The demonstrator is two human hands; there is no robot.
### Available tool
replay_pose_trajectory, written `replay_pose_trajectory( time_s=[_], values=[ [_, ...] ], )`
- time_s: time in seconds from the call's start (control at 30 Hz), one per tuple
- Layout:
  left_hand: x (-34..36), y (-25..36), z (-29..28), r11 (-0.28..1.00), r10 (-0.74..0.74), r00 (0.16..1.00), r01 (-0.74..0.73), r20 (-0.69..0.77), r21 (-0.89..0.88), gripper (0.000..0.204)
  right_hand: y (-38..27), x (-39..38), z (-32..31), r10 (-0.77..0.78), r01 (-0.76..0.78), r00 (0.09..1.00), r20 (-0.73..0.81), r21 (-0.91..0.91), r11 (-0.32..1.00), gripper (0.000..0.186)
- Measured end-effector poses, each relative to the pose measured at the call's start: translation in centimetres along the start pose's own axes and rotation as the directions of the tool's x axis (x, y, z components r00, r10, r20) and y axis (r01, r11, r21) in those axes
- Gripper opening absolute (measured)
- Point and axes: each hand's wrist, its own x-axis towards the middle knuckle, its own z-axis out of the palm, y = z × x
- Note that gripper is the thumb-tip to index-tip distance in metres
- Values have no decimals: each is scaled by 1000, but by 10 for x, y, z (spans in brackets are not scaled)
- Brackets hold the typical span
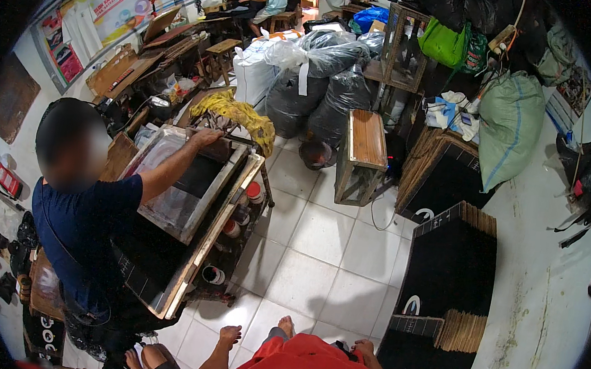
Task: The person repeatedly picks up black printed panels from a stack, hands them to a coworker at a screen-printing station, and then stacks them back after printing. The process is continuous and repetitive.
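Both hands hang free: left hand with fingers released, right hand loosely open just beside the stacked black printed boards. Risk: a knock from the near hand could topple that leaning stack onto the tiled floor.

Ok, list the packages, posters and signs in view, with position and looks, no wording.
Poster: far left wall, long, pale with colourful pictures.
Black sacks: centre back, bulging, shiny.
White sack: left of them, tall.
Green sack: right wall, pale green.
Black printed stacks: right floor, flat.
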Motion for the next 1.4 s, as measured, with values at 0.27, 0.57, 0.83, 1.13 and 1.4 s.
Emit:
replay_pose_trajectory(
  time_s=[0.27, 0.57, 0.83, 1.13, 1.4],
  values=[
    [4, -11, 1, 999, -33, 999, 33, 4, 22, 27, -44, -6, -1, 48, -52, 998, 33, 139, 989, 30],
    [76, -35, -138, 978, 138, 612, -211, -779, 8, 67, -102, -27, 4, 73, -79, 995, 71, 83, 993, 30],
    [47, 49, -263, 570, -117, 800, -431, -589, -699, 16, -297, -22, 177, -364, 401, 769, 525, 47, 915, 8],
    [-71, 91, -280, 510, -26, 911, -343, -412, -789, 6, -542, -44, 441, -429, -359, 534, 729, 654, 666, 51],
    [-123, 104, -234, 607, 210, 822, -534, -529, -589, 15, -538, -36, 398, -483, -466, 442, 756, 653, 597, 23]
  ],
)
